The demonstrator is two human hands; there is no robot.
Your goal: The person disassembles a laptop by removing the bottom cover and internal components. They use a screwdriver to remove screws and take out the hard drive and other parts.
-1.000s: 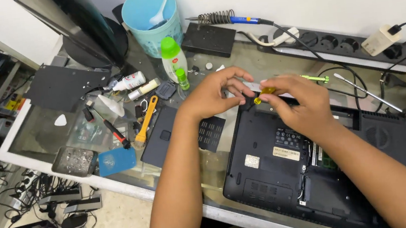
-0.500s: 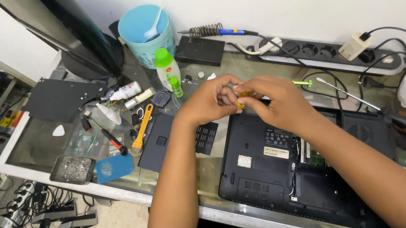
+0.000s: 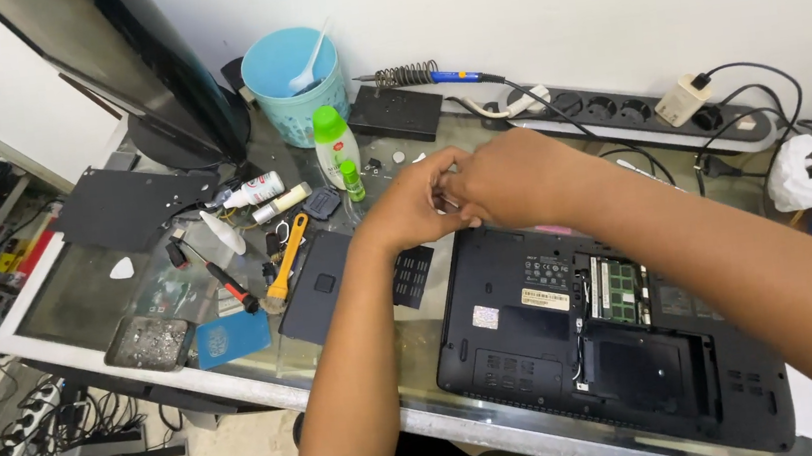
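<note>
Above laptop [image 3: 579,341] | left hand [image 3: 409,208], right hand [image 3: 507,179] pinched together | held item hidden

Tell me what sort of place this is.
Likely an electronics repair bench: an opened laptop lies underside up on the glass table, with a soldering iron on its coil stand and a power strip along the wall.
</note>
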